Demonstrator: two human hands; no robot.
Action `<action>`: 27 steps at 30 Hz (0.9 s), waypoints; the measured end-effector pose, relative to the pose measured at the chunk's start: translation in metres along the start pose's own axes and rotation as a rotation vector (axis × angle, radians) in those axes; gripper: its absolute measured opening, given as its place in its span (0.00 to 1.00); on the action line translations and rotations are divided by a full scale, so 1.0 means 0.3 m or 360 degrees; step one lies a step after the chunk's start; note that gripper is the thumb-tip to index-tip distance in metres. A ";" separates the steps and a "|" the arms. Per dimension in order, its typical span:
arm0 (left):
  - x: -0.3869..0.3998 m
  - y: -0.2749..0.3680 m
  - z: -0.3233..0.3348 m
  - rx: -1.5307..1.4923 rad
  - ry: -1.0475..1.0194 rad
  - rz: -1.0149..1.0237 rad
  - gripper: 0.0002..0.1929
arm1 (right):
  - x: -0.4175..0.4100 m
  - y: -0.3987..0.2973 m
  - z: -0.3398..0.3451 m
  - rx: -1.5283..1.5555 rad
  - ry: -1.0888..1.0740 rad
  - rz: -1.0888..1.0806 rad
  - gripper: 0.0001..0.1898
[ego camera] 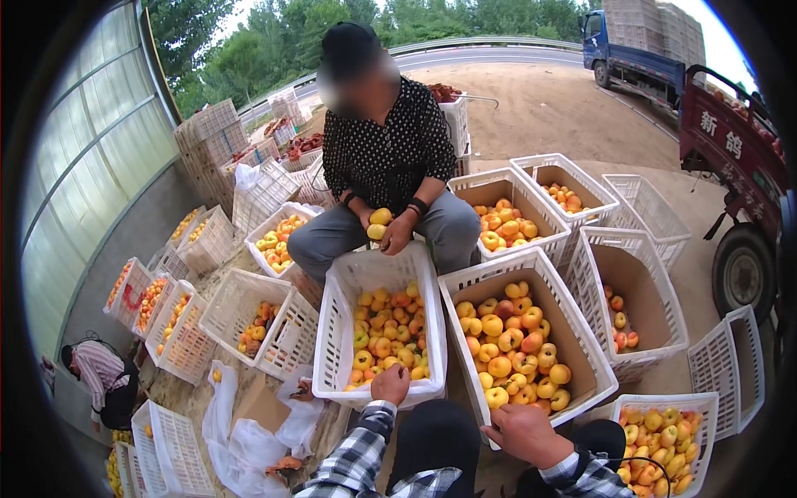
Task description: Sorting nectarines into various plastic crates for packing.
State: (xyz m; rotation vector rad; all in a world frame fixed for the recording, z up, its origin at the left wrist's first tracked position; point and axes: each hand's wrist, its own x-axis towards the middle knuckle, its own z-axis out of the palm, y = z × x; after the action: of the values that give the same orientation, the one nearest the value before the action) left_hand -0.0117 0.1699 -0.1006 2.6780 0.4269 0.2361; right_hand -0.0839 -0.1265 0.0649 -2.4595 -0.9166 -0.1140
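Two white plastic crates of yellow-orange peaches stand before me. My left hand (391,385) is at the near rim of the plastic-lined crate (330,348), beside its peaches (389,330); its fingers are curled, and whether they hold anything is hidden. Over the near edge of the cardboard-lined crate (464,355) is my right hand (528,432), close to its peaches (517,342). Its fingers are bent and I cannot tell whether it grips something. Across from me sits a person (386,143) in a dotted shirt with two yellow peaches (378,224) in their hands.
More peach crates stand at the right (622,299), lower right (710,411) and left (218,317). Plastic bags (249,454) lie at lower left. Another person (103,380) bends at far left. A red cargo vehicle (735,137) and a blue truck (641,62) stand at right.
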 end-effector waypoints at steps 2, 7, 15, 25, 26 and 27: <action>0.000 0.003 -0.005 0.0014 0.0022 -0.0007 0.13 | 0.001 0.005 0.016 0.0010 -0.0059 -0.0004 0.09; 0.002 0.020 -0.014 0.0033 0.0027 0.0012 0.13 | 0.008 0.012 0.029 0.0035 -0.0161 -0.0017 0.05; 0.031 -0.073 0.040 -0.0046 -0.0266 0.0190 0.17 | -0.009 0.033 0.093 0.0287 -0.0239 -0.0017 0.04; 0.029 0.007 0.020 0.0095 -0.0180 0.0154 0.15 | -0.019 0.009 0.111 0.0071 -0.0024 -0.0083 0.05; 0.029 0.006 0.022 0.0094 -0.0215 0.0109 0.15 | -0.018 0.007 0.098 0.0042 0.0079 -0.0084 0.06; 0.030 0.002 0.023 0.0094 -0.0167 0.0149 0.15 | -0.019 0.003 0.083 0.0039 0.0112 -0.0063 0.06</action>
State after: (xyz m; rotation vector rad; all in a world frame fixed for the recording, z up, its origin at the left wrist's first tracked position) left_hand -0.0016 0.1697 -0.1057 2.7565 0.2805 0.1108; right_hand -0.0900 -0.1183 0.0413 -2.3995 -0.9309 -0.2004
